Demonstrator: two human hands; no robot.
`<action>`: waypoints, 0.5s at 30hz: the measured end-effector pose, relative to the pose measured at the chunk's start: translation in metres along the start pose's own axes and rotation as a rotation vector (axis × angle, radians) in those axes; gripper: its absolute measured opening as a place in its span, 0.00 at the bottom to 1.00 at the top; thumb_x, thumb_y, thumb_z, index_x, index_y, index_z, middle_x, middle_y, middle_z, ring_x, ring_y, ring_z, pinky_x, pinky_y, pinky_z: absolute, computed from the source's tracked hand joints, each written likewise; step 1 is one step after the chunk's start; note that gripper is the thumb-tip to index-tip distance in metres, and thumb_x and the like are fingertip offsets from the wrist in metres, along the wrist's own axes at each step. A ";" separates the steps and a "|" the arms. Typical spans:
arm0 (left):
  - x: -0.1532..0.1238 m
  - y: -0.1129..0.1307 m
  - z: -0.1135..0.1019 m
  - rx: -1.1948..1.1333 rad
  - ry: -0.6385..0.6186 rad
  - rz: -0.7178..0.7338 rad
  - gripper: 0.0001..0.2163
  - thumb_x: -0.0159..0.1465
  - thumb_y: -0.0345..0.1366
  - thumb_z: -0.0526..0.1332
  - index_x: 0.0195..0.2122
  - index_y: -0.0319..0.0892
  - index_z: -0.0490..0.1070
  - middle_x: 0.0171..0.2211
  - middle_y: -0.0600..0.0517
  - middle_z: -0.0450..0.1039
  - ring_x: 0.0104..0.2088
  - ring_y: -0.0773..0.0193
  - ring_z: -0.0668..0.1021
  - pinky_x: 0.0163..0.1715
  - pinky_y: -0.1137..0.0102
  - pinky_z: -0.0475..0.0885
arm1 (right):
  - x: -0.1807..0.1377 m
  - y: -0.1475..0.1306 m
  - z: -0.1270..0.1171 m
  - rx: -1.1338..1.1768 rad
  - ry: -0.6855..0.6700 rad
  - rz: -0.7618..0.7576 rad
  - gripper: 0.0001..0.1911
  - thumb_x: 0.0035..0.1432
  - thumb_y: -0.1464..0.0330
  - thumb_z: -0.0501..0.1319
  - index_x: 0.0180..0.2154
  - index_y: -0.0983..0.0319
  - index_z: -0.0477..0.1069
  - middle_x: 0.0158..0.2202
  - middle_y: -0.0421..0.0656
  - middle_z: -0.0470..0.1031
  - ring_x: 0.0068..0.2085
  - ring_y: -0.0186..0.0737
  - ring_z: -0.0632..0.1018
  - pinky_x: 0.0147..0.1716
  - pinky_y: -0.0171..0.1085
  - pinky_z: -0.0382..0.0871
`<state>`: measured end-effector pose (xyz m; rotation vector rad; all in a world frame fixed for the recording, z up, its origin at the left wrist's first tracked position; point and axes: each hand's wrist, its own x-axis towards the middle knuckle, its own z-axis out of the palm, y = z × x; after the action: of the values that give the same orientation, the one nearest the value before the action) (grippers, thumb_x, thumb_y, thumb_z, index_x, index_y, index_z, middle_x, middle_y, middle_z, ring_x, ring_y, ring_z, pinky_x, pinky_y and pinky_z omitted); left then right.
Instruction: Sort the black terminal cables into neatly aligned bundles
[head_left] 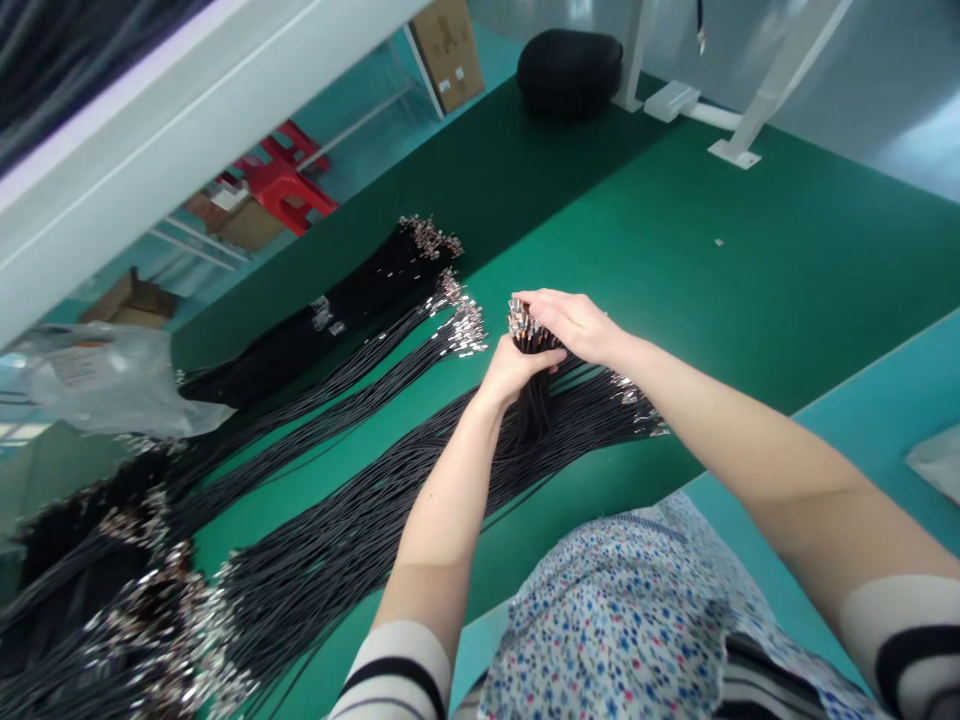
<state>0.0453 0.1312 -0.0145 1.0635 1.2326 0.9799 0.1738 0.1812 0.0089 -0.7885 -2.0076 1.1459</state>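
My left hand [516, 368] is closed around an upright bundle of thin black cables [534, 338], just below their bare metal-tipped ends. Against the right side and top of that bundle lies my right hand [574, 322], its fingers stretched out and touching the tips. How far its fingers reach behind the bundle is hidden. Under both hands, a wide spread of black cables [360, 490] runs across the green table, with silvery ends on the right [637, 400] and at the lower left.
Further cable bundles [390, 375] lie to the left, near a clear plastic bag [112, 380]. A black case [570, 72] stands at the back beside a white metal frame [772, 90]. A white shelf beam [187, 110] crosses the upper left. Beyond the table are red stools [281, 180] and cardboard boxes [448, 55].
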 end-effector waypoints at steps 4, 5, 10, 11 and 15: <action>0.002 0.001 0.000 0.015 0.013 0.000 0.10 0.45 0.33 0.67 0.22 0.37 0.66 0.17 0.55 0.67 0.17 0.71 0.69 0.21 0.73 0.65 | -0.007 0.036 -0.008 0.092 0.058 0.135 0.26 0.63 0.54 0.42 0.55 0.57 0.62 0.53 0.44 0.68 0.52 0.41 0.70 0.52 0.46 0.61; 0.002 0.001 -0.002 0.014 0.016 0.011 0.09 0.46 0.33 0.67 0.23 0.36 0.67 0.17 0.55 0.67 0.17 0.71 0.69 0.22 0.73 0.65 | -0.014 0.053 -0.011 0.048 0.081 0.187 0.24 0.64 0.56 0.42 0.55 0.57 0.61 0.52 0.44 0.69 0.50 0.40 0.71 0.50 0.45 0.63; -0.003 0.001 -0.010 0.010 0.067 0.043 0.08 0.47 0.34 0.66 0.24 0.36 0.68 0.17 0.54 0.67 0.19 0.70 0.70 0.24 0.72 0.67 | -0.064 0.135 -0.015 -0.639 -0.276 0.268 0.13 0.52 0.69 0.57 0.42 0.63 0.72 0.41 0.49 0.72 0.45 0.46 0.70 0.43 0.42 0.63; -0.004 0.001 -0.011 0.005 0.069 0.036 0.09 0.47 0.34 0.67 0.24 0.36 0.68 0.17 0.54 0.67 0.19 0.70 0.70 0.24 0.72 0.67 | -0.072 0.144 -0.013 -0.765 -0.343 0.226 0.13 0.51 0.70 0.58 0.41 0.63 0.72 0.41 0.49 0.72 0.45 0.47 0.69 0.42 0.42 0.61; -0.006 0.003 -0.010 -0.023 0.046 -0.018 0.10 0.44 0.34 0.68 0.25 0.35 0.70 0.19 0.53 0.69 0.19 0.70 0.71 0.23 0.72 0.67 | -0.081 0.150 -0.004 -1.059 -0.426 0.036 0.10 0.56 0.71 0.53 0.36 0.65 0.71 0.38 0.51 0.71 0.43 0.47 0.68 0.38 0.40 0.57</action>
<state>0.0347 0.1266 -0.0101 1.0149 1.2638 1.0071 0.2495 0.1849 -0.1442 -1.1232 -2.9876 0.1626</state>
